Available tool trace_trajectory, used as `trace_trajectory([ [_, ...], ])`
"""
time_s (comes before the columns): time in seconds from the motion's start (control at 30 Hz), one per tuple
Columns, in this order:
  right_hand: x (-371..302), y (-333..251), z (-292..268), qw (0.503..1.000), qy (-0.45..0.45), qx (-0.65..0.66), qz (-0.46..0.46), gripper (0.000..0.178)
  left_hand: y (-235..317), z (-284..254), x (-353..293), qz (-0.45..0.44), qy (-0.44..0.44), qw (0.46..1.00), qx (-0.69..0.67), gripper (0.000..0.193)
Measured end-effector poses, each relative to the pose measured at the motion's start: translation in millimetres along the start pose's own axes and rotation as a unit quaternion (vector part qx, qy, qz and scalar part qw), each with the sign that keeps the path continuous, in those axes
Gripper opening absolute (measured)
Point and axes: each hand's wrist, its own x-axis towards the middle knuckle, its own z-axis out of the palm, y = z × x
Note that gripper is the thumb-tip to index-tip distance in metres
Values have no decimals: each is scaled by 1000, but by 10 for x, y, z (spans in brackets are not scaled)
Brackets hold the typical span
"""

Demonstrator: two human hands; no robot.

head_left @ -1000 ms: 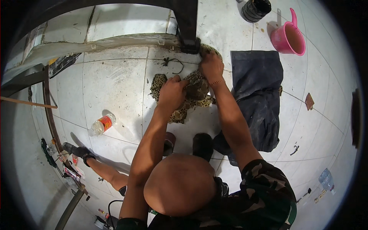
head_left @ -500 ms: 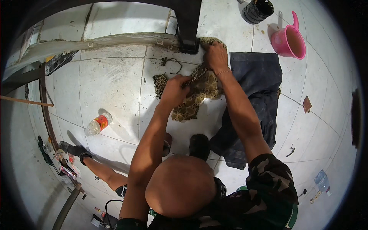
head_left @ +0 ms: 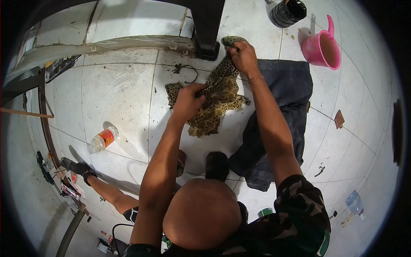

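Observation:
A patterned cloth (head_left: 218, 100), with dark speckled fabric and tan lace, is held partly over the white tiled floor. My left hand (head_left: 188, 102) is closed on the dark speckled part near its left end. My right hand (head_left: 245, 59) pinches its upper right end, close to the foot of the dark furniture leg. Between my hands the speckled strip slants up to the right, and the lace hangs below. A dark blue folded cloth (head_left: 282, 92) lies beside my right forearm.
A pink dipper (head_left: 321, 49) and a black container (head_left: 289, 13) stand at the upper right. A plastic bottle (head_left: 102, 140) lies at left. The furniture leg (head_left: 207, 34) rises at the top. A bare leg (head_left: 113, 195) with a dark shoe extends at lower left.
My right hand has shifted a little up the cloth's far end, and the speckled strip is stretched wider between my hands. The view has moved slightly.

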Motion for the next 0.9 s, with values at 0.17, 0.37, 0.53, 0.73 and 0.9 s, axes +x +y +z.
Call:
trace_trajectory([
  [0.17, -22, 162, 144, 995, 10, -33, -94, 10, -9, 4, 19, 2, 4, 999, -38, 33],
  [0.37, -131, 107, 96, 980, -26, -126, -149, 9, -7, -13, -1, 7, 5, 1000, -8, 33],
  [0.53, -151, 27, 135, 983, 13, -159, -94, 9, -37, -4, 9, 10, 5, 1000, -15, 32],
  [0.73, -153, 103, 143, 978, -25, -164, -123, 9, -58, 2, 2, 8, 0, 1000, -17, 32],
  [0.9, -178, 25, 114, 986, 7, -126, -107, 8, -50, -4, -6, -14, -5, 999, -47, 32],
])
